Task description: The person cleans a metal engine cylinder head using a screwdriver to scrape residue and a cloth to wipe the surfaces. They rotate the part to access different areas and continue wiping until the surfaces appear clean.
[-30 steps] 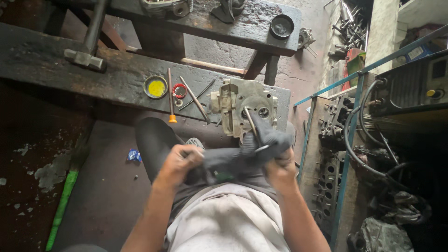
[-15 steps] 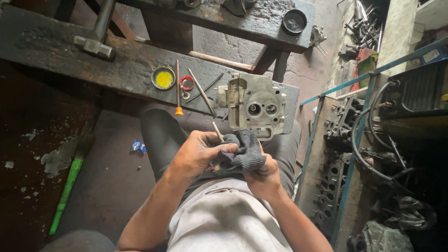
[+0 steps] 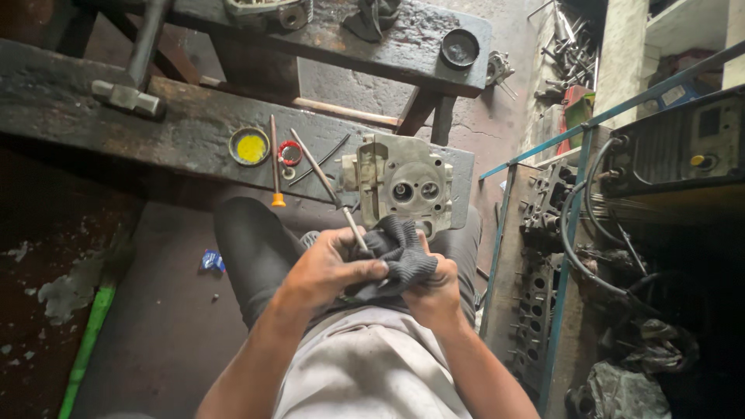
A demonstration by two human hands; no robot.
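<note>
Over my lap, my left hand [image 3: 330, 268] and my right hand [image 3: 436, 293] are pressed together around a bunched dark grey cloth [image 3: 400, 250]. A thin metal stem [image 3: 353, 230] sticks up out of my left hand's fingers, its lower end buried in the cloth. My right hand grips the cloth from the right and below. Just beyond my hands, a grey metal cylinder head [image 3: 400, 182] with two round ports stands on the dark wooden bench [image 3: 116, 128].
On the bench lie a round tin of yellow paste [image 3: 250, 146], a red ring [image 3: 290, 152], an orange-tipped tool [image 3: 274, 167], a long rod [image 3: 310, 163] and a hammer [image 3: 124, 96]. To the right stand a blue metal frame [image 3: 570, 233], engine parts [image 3: 547, 202] and hoses.
The cloth, stretched between my hands a second ago, is now bunched up. The hands have come together, and the stem now stands out of my left hand.
</note>
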